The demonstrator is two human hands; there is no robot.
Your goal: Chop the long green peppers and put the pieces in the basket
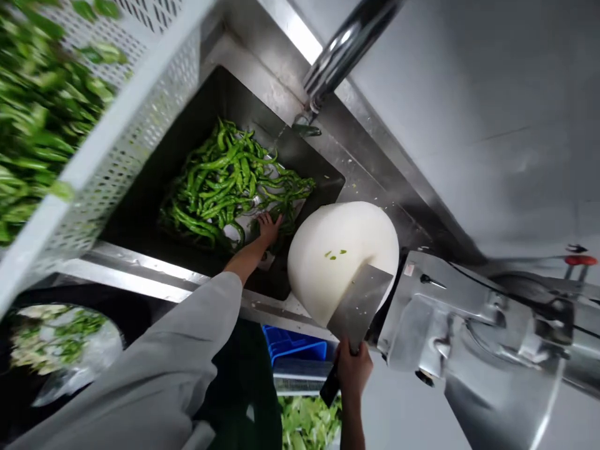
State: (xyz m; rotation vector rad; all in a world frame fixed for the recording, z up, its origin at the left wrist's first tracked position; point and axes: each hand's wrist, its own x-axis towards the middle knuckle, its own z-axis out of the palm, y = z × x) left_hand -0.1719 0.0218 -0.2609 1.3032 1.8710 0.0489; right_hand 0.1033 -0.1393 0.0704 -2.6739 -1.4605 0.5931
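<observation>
Had left hand, part-spread, among slender, glossy green peppers in dark sink; couldn't tell its hold. Closed right hand round cleaver over white block beside machine.

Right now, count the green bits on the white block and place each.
3: two green bits close together near the block's middle, a third bit just to their right. The cleaver in the right hand may hide more.
</observation>
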